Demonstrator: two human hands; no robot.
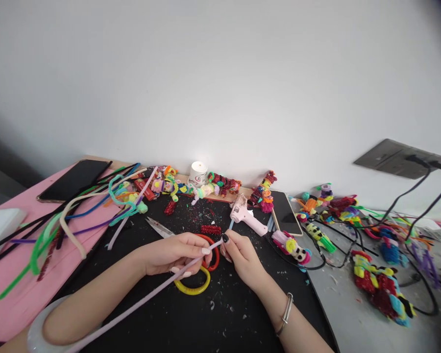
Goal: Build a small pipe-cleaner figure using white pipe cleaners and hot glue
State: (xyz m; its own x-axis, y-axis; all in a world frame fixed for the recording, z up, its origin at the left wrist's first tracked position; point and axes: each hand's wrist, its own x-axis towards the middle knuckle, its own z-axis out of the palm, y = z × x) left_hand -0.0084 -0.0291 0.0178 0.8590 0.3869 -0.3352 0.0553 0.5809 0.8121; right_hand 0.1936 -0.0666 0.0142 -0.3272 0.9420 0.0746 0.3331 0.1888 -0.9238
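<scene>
A long pale pink pipe cleaner [143, 300] runs from the lower left up to my fingertips. My left hand [178, 252] pinches it a little short of its far end. At that end, my right hand [240, 255] grips the tip between thumb and fingers. Under my hands lie scissors [193, 287] with red and yellow handle loops, their blades pointing to the upper left. Just beyond my hands rests a short red tinsel coil [210, 229]. A pink glue gun [248, 215] lies behind my right hand.
Loose pipe cleaners [73, 215] and a dark phone [75, 180] are on the pink surface at left. A paper cup [198, 172] stands by the wall. At right are a second phone [285, 212], pipe-cleaner figures [380, 289] and black cables [426, 196] from a wall socket [389, 158].
</scene>
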